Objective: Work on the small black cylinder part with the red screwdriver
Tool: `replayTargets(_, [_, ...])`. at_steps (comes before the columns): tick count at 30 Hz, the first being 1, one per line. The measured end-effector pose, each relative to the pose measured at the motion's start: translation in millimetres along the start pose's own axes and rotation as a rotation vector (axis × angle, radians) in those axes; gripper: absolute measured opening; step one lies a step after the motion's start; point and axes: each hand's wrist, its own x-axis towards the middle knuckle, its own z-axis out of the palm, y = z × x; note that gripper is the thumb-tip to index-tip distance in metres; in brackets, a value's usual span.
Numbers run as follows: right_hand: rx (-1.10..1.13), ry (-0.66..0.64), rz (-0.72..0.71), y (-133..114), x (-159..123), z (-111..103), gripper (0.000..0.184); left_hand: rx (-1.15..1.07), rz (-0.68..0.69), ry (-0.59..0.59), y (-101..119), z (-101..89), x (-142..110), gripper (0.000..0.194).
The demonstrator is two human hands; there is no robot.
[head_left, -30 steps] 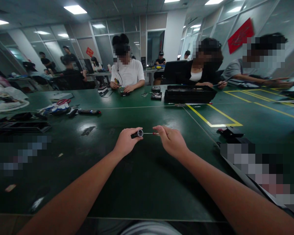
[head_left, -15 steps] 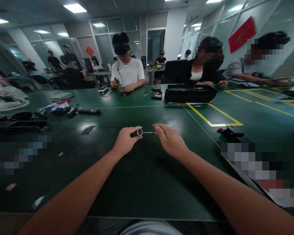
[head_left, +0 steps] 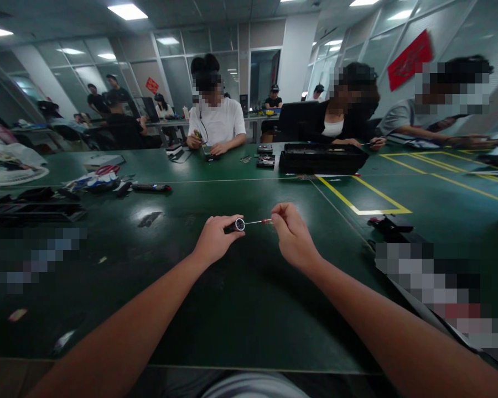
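Scissors (head_left: 108, 169): I am seeing their red handles lying among loose things, well to the left of my hands.
Pen-shaped tool (head_left: 151, 188): this dark piece is lying sideways on the bench (head_left: 240, 309), beyond my left hand (head_left: 211, 237).
Left hand: I am keeping thumb and fingers pinched around the black cylinder, the gap between them being only as wide as its body.
Black cylinder (head_left: 229, 226): its pale-rimmed round end is facing roughly toward my camera, while its body is running back leftward into the grasp, partly hidden.
Screwdriver (head_left: 265, 221): its thin shaft is bridging the space between both hands, its long axis running nearly sideways and rising slightly to the right. The tip is ending beside the cylinder's right rim; I cannot tell whether it is touching.
Right hand (head_left: 294, 235): I am holding the red handle between thumb and curled fingers, nearly closed, with the shaft pointing left from them. This hand is nearer the handle; the left one is nearer the tip.
Long black case (head_left: 322, 160): it is sitting across the bench, beyond and right of my right hand.
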Motion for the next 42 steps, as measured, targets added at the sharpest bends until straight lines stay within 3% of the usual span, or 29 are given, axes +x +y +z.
replayTargets(5, [0.164, 0.058, 0.040, 7, 7, 5, 0.023, -0.008, 0.024, -0.026, 1, 3.0, -1, 0.039])
replayTargets(10, [0.486, 0.060, 0.332, 26, 17, 6, 0.036, 0.033, 0.102, -0.021, 7, 4.5, -2, 0.037])
replayTargets(12, [0.509, 0.064, 0.387, 35, 21, 4, 0.038, 0.048, 0.091, -0.030, 8, 4.7, -1, 0.036])
replayTargets(21, [0.514, 0.261, 0.355, 28, 17, 6, 0.028, -0.022, 0.005, -0.048, 5, 9.3, -3, 0.036])
replayTargets(27, [0.390, 0.270, 0.270, 29, 18, 4, 0.030, -0.108, 0.001, -0.034, 11, 4.5, -4, 0.029])
replayTargets(36, [0.277, 0.276, 0.185, 19, 17, 1, 0.028, -0.086, 0.036, -0.354, 36, 2.1, -12, 0.046])
replayTargets(42, [0.285, 0.254, 0.157, 19, 17, 1, 0.026, 0.180, 0.155, -0.535, 57, 14.8, -1, 0.054])
